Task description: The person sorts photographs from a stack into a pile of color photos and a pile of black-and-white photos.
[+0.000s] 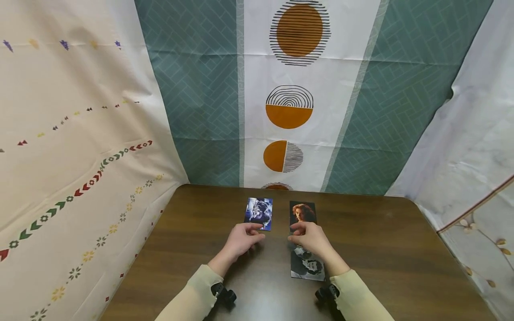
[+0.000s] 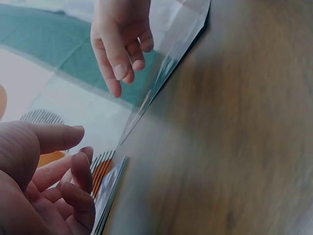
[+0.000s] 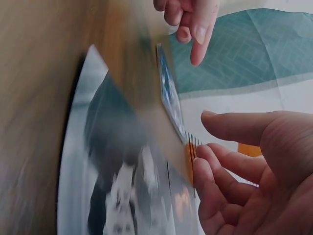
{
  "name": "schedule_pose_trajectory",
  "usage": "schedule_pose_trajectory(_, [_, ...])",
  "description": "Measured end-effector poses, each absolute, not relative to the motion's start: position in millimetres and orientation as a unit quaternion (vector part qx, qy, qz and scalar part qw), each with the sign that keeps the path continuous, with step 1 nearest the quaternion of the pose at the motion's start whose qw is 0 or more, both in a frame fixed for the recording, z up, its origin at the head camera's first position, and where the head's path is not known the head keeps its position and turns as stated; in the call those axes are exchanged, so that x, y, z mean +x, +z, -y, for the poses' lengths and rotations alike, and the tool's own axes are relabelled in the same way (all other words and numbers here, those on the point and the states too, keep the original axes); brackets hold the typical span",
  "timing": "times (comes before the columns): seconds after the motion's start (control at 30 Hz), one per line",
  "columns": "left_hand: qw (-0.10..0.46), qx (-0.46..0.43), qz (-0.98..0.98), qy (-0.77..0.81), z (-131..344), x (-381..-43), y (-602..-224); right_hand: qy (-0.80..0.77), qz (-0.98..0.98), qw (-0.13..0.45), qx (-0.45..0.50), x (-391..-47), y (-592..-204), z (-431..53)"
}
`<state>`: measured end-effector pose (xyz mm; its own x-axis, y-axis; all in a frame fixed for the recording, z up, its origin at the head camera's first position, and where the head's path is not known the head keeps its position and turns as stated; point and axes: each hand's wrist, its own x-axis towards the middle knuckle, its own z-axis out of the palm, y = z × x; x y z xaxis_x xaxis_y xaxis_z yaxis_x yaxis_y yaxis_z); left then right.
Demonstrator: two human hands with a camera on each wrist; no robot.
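Blue card [image 1: 259,211] sat by left hand [image 1: 242,239], dark card [image 1: 304,212] and grey card [image 1: 308,268] by right hand [image 1: 312,239]; both hands loosely curled, held nothing. Contact was hard to tell.

Two forearms in pale sleeves enter at the bottom of the head view: the left forearm [image 1: 190,292] slants up and rightward, the right forearm [image 1: 361,294] up and leftward. The left hand [image 1: 242,239] sits low, just left of the centre of the frame, and the right hand [image 1: 310,238] to its right, well apart. In each wrist view, the near hand's thumb extends nearly straight, apart from the loosely curled fingers [image 2: 81,171].
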<state>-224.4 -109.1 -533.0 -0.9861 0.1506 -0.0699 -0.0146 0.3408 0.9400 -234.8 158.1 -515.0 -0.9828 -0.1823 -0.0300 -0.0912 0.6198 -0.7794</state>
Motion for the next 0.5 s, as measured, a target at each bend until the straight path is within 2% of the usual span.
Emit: schedule_pose_trajectory(0.5, [0.0, -0.024, -0.82, 0.572, 148.6, -256.1, -536.4, -0.423, -0.902, 0.026, -0.085, -267.3, -514.4, -94.3])
